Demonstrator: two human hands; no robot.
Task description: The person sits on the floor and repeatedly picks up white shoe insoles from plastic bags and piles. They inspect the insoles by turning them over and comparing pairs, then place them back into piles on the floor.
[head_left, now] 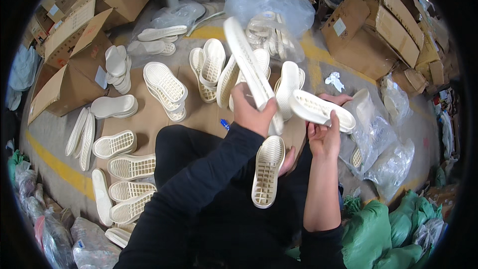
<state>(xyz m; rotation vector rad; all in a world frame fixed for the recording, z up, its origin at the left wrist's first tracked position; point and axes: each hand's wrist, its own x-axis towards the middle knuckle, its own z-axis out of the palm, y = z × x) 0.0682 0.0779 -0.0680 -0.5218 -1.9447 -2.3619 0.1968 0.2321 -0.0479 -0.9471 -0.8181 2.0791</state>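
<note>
My left hand [254,113] is closed around a long white shoe sole [246,60], which stands tilted with its far end up and to the left. In my right hand [324,137] is another white shoe sole [321,109], gripped by its near edge, its ribbed and grid-patterned face showing. Bare skin shows just beyond this sole; I cannot tell what body part it is. Between my forearms a third white sole [268,172] leans at my lap, grid side up, in front of a bare foot [287,162]. More soles [289,87] stand just beyond my hands.
Several white soles lie in pairs and stacks on flattened cardboard [142,114] to the left and ahead. Open cartons [74,84] stand left, others [378,30] far right. Clear plastic bags [371,129] lie right, green sacks [368,231] near right. A blue object [225,124] lies ahead.
</note>
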